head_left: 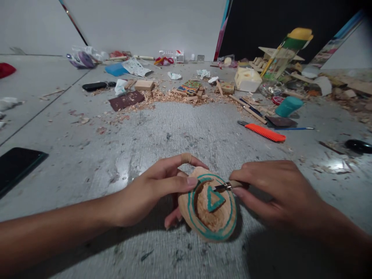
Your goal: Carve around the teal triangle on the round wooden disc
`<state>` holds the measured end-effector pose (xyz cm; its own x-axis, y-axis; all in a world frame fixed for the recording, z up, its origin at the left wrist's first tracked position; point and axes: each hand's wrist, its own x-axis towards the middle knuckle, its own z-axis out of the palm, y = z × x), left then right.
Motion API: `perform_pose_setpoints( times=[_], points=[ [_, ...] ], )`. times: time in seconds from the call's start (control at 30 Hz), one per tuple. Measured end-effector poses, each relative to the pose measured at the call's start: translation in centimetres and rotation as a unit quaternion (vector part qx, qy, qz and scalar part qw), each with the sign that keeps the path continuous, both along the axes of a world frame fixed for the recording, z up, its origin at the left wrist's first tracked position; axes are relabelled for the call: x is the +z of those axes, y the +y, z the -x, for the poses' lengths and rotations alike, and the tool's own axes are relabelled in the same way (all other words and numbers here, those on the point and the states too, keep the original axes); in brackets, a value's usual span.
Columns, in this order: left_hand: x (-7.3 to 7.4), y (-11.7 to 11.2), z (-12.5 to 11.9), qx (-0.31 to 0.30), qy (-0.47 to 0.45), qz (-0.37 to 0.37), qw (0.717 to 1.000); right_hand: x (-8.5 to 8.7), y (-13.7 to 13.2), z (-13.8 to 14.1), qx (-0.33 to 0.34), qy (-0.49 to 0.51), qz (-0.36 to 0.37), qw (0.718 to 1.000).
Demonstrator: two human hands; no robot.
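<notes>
My left hand (151, 192) grips a round wooden disc (209, 217) by its left edge, thumb on top and fingers underneath. The disc carries a teal ring and a teal triangle, with the wood between them carved away. My right hand (273, 192) is closed on a small carving tool (229, 186) with a wooden handle. Its metal tip rests on the disc beside the triangle's upper corner. The disc sits just above a grey textured work surface (174, 135).
An orange-handled knife (263, 131), a teal cup (288, 106) and sticks lie at the right. Wood shavings (171, 97), small blocks and a dark sandpaper sheet (126, 100) spread across the middle back. A black phone (17, 164) lies at the left edge.
</notes>
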<state>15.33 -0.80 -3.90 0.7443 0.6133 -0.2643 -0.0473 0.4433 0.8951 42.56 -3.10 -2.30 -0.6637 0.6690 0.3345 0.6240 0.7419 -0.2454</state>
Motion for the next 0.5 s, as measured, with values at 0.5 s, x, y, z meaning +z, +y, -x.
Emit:
perform_pose_setpoints(
  times=[0.5],
  points=[
    [0.4, -1.8, -0.4, 0.043, 0.114, -0.122, 0.985, -0.2, -0.5, -0.3, -0.009, -0.054, -0.03, 0.998]
  ],
)
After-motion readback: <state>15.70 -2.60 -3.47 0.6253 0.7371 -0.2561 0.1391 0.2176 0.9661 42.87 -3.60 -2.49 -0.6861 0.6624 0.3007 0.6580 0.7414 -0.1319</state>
